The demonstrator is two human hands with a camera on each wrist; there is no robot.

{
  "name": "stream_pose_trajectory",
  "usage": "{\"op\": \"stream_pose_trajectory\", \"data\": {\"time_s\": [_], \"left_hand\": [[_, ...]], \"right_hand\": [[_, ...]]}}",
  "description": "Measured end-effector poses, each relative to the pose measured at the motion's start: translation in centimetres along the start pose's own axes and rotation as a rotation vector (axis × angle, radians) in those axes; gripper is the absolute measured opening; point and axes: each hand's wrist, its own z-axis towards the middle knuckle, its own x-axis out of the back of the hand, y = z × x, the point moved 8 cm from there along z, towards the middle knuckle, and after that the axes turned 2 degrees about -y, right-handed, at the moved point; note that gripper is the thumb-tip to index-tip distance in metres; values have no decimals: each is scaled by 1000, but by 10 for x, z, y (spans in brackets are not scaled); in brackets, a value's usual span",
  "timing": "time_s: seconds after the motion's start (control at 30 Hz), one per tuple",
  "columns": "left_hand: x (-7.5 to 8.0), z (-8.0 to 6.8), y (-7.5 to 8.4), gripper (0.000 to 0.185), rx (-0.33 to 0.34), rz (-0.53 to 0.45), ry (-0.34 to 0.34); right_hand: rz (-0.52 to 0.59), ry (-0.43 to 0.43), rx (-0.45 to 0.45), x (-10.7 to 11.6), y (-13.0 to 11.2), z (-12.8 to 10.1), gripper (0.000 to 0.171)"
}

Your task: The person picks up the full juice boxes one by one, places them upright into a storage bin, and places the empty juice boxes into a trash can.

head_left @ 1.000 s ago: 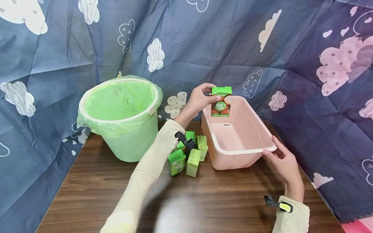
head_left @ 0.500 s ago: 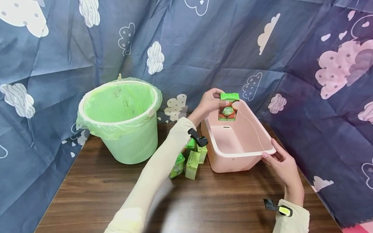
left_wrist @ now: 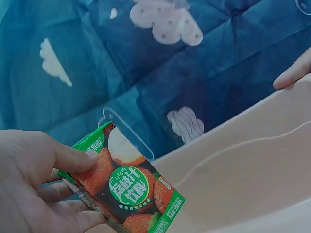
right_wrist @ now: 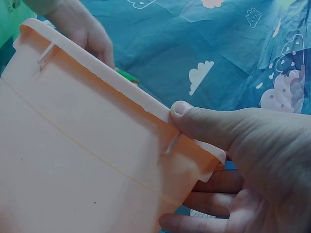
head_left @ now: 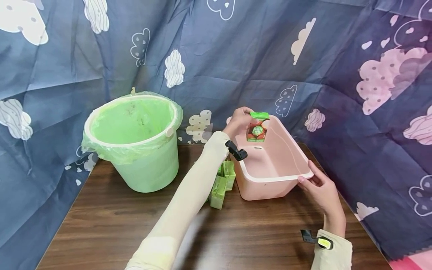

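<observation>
A litchi juice carton [head_left: 257,131], green-topped with red fruit printed on it, hangs upright inside the far left part of a pink tub [head_left: 270,180]. My left hand [head_left: 241,120] reaches over the tub's left rim and grips the carton near its top. In the left wrist view, the thumb lies on the front of the carton [left_wrist: 130,187] and the other fingers are behind it. My right hand [head_left: 320,191] holds the near right corner of the tub, thumb on the rim and fingers curled beneath, as the right wrist view also shows.
Several green cartons [head_left: 218,191] stand on the wooden table [head_left: 236,236] left of the tub, partly hidden by my left sleeve. A pale green bucket [head_left: 148,168] with a green bag liner stands at the left. A blue cloud-print cloth [head_left: 209,67] hangs behind.
My left hand has carried the juice carton rightward and lower, further into the tub. The right hand keeps its hold on the corner. The head view has shifted slightly.
</observation>
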Motion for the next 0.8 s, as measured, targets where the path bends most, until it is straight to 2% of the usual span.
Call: {"op": "stream_pose_trajectory", "data": {"time_s": [0.17,0.3,0.5,0.7,0.8], "left_hand": [[0,-2,-26,20,104,-42,-7],[-3,-1,-41,27,179,-75,14],[-14,3,-51,24,341,-174,44],[-15,15,-56,13,452,-102,53],[-13,20,-59,7,432,-12,26]], "right_hand": [[-59,7,-25,0,2,-1,75],[-97,9,-22,1,2,-1,75],[-89,21,-9,4,0,0,76],[-60,24,2,3,-1,0,75],[-59,24,4,0,1,-1,74]]}}
